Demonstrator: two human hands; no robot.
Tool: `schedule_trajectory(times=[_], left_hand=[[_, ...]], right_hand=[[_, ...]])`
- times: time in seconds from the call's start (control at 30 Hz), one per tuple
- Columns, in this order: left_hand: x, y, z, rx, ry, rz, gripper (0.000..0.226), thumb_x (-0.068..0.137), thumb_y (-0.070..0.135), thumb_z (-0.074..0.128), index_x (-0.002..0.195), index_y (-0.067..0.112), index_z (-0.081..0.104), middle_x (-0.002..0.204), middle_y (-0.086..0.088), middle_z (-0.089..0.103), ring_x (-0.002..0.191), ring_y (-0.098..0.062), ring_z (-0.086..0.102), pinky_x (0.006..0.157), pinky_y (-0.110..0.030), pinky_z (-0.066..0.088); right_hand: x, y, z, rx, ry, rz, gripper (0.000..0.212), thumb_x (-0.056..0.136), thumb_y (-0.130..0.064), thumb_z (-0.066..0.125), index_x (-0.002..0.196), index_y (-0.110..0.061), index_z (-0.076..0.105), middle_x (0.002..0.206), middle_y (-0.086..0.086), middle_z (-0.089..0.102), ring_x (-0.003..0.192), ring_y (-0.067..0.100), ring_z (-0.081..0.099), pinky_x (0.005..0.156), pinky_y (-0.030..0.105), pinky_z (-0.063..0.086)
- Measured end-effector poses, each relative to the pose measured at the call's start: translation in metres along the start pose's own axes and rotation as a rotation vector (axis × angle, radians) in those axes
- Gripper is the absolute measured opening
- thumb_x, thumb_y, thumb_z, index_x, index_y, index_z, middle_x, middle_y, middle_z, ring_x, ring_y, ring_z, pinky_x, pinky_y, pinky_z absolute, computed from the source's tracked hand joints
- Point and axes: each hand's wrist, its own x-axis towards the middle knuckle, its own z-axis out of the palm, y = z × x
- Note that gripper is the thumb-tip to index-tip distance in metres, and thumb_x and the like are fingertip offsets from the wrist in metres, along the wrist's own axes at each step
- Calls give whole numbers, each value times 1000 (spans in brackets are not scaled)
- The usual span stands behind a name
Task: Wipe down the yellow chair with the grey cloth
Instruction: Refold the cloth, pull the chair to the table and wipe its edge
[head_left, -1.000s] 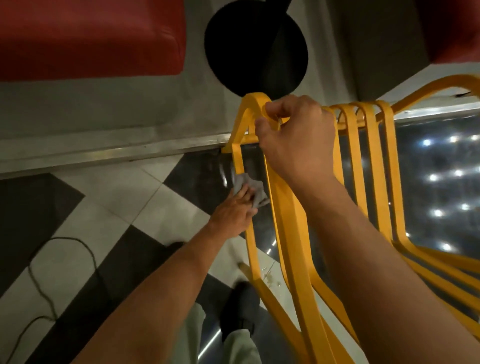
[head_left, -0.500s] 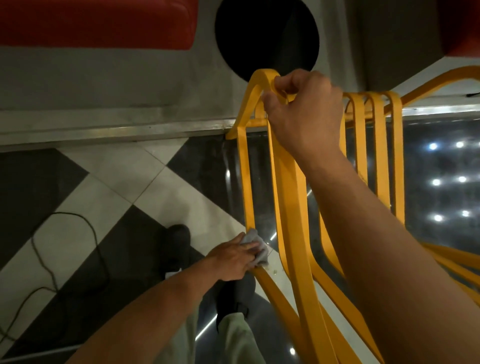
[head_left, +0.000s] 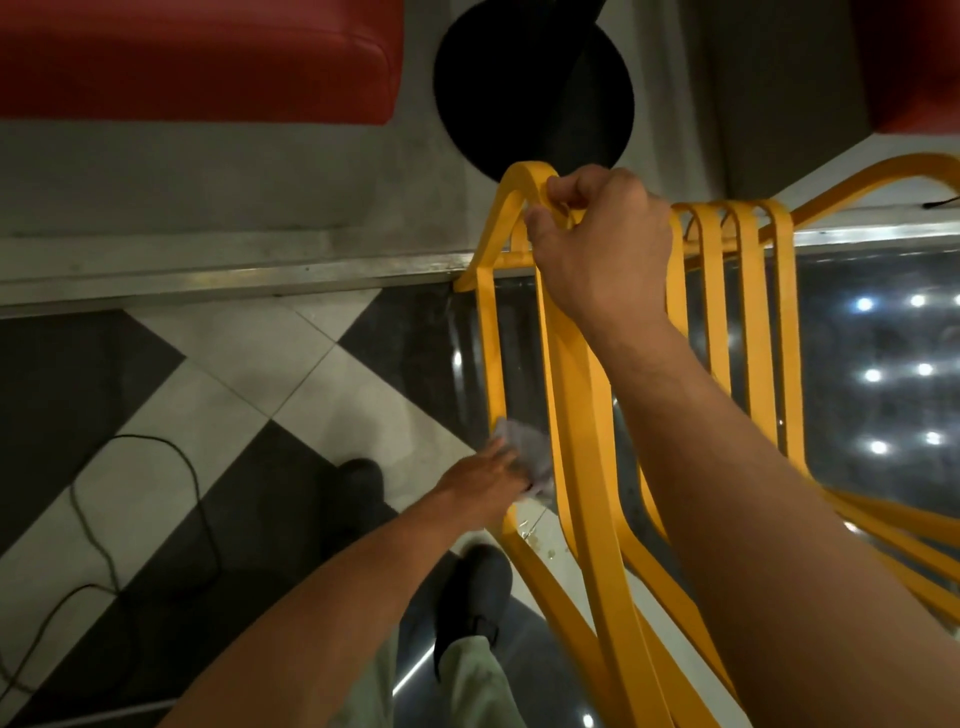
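Observation:
The yellow chair (head_left: 576, 415) is seen from above, its back made of several curved yellow slats running from the top rail down to the seat. My right hand (head_left: 602, 249) grips the top of the chair back at its left corner. Lower down, my left hand (head_left: 485, 480) presses the grey cloth (head_left: 524, 452) against the outer left slat, about two thirds of the way down. The cloth is bunched under my fingers and partly hidden by the slat beside it.
A black round table base (head_left: 530, 88) and a red seat (head_left: 197, 57) lie beyond the chair. A black cable (head_left: 135, 493) loops over the checkered floor at left. My shoes (head_left: 472, 592) stand just left of the chair. Glossy dark floor reflects lights at right.
My left hand slid the cloth from mid-slat down to its lower end, and has now come slightly back up. My right hand has kept its grip on the top.

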Motion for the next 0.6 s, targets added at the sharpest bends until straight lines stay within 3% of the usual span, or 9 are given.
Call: schedule_trajectory(times=[0.07,0.13,0.2,0.3,0.4,0.47,0.53,0.6], left_hand=[[-5,9,17,82,-83,52,68,89,22,72,151,17,45,160,-8,40,155,-32,22,125,-56,20],[-13,15,26,-7,-130,58,60,93,24,65,149,16,48,159,-7,40,154,-32,24,124,-55,20],[-28,18,15,-141,-202,-46,48,97,18,55,145,14,53,154,-12,49,150,-35,32,123,-54,19],[-61,14,-31,-452,-273,-343,56,102,15,45,157,20,35,145,-14,58,136,-35,50,121,-51,29],[-93,0,-77,-848,-93,-658,38,108,34,39,137,18,57,128,-10,67,117,-26,64,98,-39,48],[-122,-11,-111,-1078,-9,-783,41,106,46,40,127,21,64,122,-5,70,111,-18,65,97,-36,51],[-151,-18,-149,-1268,43,-765,38,103,50,46,125,26,66,121,0,70,109,-13,66,101,-40,55],[-181,-20,-198,-1396,75,-653,27,100,47,57,120,33,67,117,5,72,106,-9,70,95,-35,60]], right_hand=[[0,1,1,1,-8,0,26,92,-35,73,115,-22,74,114,-1,71,99,12,69,82,28,58],[1,1,1,-5,-27,5,26,93,-34,73,116,-22,73,115,0,71,99,13,69,81,29,58],[0,2,-3,-17,-41,13,27,94,-33,73,118,-20,73,117,0,70,100,14,69,80,25,55],[-4,3,-12,-9,-112,39,36,94,-38,74,125,-21,71,121,1,71,105,17,70,82,24,50],[-15,2,-24,-66,-230,12,51,89,-48,75,134,-25,66,128,5,69,113,27,67,95,38,54],[-24,-6,-42,-89,-310,-30,58,87,-52,76,138,-25,64,135,8,65,120,34,62,102,49,51],[-32,-18,-64,-123,-431,-88,63,85,-47,80,141,-27,61,144,5,60,131,32,54,107,45,46],[-39,-35,-91,-174,-585,-186,68,84,-40,82,146,-32,55,153,-2,52,140,27,45,112,39,38]])
